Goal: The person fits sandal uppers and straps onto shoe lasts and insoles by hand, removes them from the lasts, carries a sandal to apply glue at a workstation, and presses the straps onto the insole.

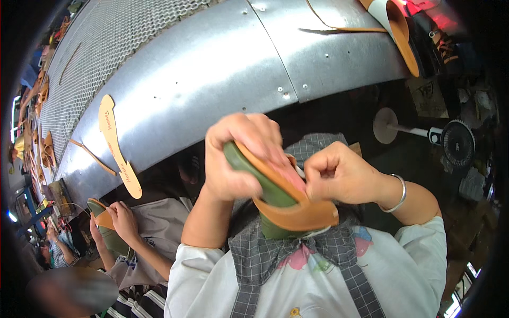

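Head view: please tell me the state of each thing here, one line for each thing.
Green shoe last: held up, tan insole against its underside.
Tan insole: on the last, its near end curling down.
Left hand: clasped round the last.
Right hand: closed, pinching at the insole's edge.
Loose insole: lying flat on the metal conveyor hood.
Small fan: on the floor; running or not, cannot tell.

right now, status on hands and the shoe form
Left hand grips green form. Right hand pinches tan insole on it. Nothing in the way.

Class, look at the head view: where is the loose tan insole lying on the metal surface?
The tan insole lies flat on the curved metal table, left of the person's left hand and above a co-worker's hand.
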The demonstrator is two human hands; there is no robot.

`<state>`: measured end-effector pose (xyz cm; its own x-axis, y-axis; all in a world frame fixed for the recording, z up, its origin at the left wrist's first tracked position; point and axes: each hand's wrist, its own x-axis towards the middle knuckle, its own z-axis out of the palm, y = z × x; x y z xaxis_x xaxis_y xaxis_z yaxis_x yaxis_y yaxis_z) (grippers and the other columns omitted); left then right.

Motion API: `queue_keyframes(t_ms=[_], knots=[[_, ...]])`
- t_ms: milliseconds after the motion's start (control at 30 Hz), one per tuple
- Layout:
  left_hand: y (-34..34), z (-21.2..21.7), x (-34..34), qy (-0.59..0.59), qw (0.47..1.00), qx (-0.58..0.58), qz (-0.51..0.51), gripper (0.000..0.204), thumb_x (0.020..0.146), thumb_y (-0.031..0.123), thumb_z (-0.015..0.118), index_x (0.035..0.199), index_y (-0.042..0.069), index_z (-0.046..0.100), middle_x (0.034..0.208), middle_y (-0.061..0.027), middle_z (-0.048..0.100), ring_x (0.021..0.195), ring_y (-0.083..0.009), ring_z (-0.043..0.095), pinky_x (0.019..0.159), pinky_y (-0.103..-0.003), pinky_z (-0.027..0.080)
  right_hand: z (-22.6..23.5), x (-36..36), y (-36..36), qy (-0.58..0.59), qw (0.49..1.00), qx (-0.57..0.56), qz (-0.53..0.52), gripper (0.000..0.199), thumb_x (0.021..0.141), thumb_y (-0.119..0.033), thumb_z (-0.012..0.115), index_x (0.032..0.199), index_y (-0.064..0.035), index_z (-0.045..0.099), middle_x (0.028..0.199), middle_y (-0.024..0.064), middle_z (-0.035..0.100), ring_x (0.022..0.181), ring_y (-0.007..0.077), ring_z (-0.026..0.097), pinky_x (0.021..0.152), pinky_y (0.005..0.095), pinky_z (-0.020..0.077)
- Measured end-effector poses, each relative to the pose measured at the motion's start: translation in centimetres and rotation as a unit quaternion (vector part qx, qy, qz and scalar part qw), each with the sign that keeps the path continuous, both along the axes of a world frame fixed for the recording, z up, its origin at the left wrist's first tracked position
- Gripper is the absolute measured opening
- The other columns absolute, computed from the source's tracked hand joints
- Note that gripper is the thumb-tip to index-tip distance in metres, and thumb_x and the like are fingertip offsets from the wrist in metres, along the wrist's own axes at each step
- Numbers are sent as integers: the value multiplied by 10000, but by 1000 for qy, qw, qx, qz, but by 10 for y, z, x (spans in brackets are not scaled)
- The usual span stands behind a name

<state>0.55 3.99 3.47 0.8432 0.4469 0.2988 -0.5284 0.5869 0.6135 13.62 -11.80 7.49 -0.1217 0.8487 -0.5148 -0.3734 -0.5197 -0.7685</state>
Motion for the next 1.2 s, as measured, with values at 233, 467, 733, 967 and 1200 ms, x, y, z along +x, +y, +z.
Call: queue_keyframes(t_ms=[233,467,733,967,1200], knots=[[-1,-50,-40,112,986,-75,98,357,836,417,706,928,111,546,814,-63,562,761,-206,562,673,-293,508,-16,-2,-47,-180,968,174,32,345,945,-263,552,763,30,561,932,121,509,856,190,498,754,308,428],[-23,-69,-40,114,982,-142,57,306,860,399,682,910,128,549,819,-51,568,771,-201,551,701,-289,513,-50,18,-62,-18,990,134,34,316,943,-196,556,733,39,581,982,135,569,881,146,520,740,275,440],[-30,-71,-43,64,985,-155,35,337,842,439,693,887,136,554,810,-33,562,764,-184,538,728,-294,470,-47,12,-65,27,992,84,87,309,926,-209,594,745,41,583,835,66,551,739,108,521,640,243,454],[-4,-44,8,-206,966,-55,-147,363,757,458,776,913,158,646,910,-34,663,877,-199,618,794,-282,468,-62,-7,-52,-7,975,68,212,460,726,-353,813,898,7,584,849,53,564,733,101,524,650,253,433],[-7,2,14,85,994,-63,-10,261,750,260,776,842,82,609,792,-49,616,732,-176,594,652,-256,486,-71,33,-75,258,958,-73,102,610,784,-44,731,1298,2,406,1243,116,554,1169,164,516,1003,312,405]])
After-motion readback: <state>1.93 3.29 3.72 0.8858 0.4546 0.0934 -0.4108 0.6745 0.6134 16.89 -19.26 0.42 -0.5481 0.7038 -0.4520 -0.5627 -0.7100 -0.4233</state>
